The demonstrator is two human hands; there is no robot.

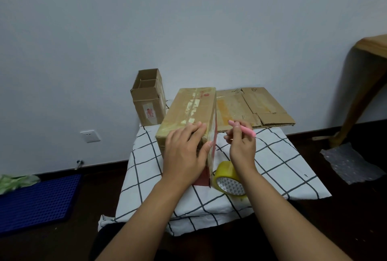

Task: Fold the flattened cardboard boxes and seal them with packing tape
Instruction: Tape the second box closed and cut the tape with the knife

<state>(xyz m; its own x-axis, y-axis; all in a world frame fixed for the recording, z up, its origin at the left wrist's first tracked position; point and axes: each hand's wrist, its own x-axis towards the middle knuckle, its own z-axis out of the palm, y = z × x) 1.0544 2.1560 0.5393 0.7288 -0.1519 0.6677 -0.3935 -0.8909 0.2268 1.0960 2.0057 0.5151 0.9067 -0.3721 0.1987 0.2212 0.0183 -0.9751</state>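
The left hand (185, 151) lies flat, fingers straight, pressing the near end of the folded cardboard box (188, 114), while just to its right the right hand (240, 145) is curled round a pink cutter (243, 128). The roll of yellow packing tape (229, 179) stands on edge beside the box on the checked cloth (272, 166) covering the bench. Farther off, a flattened box (255, 105) lies at the right and an open box (147, 97) stands against the white wall (188, 20).

matt cardboard box (188, 112), glossy tape roll (227, 178)
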